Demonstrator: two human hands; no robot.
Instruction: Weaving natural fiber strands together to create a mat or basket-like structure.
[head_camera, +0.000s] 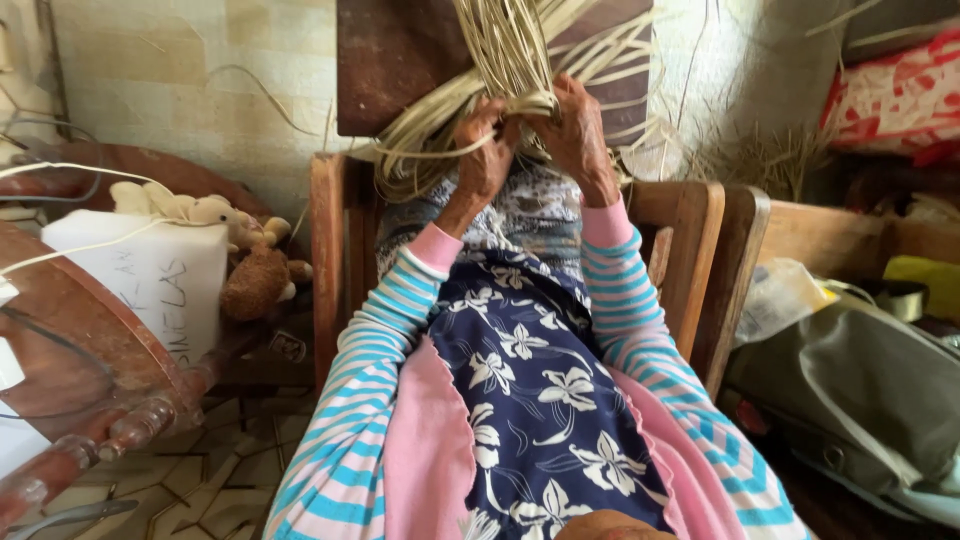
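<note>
A bundle of pale straw strips (508, 55) rises toward the top middle and fans out over a wooden chair (690, 225) in front of me. My left hand (485, 150) is closed around the strips from the left. My right hand (577, 130) grips the same strips from the right, the two hands almost touching. Looser strips (420, 150) curl down to the left of my left hand. Both arms wear pink, blue and white striped sleeves. A dark blue flowered cloth (530, 380) covers my lap.
Stuffed toys (255, 270) and a white box (150, 275) lie at left beside a dark wooden furniture piece (90, 400). A grey bag (860, 390) and a plastic bag (785, 295) fill the right. A dark board (395, 60) leans on the wall. Patterned tile floor (225, 470) below.
</note>
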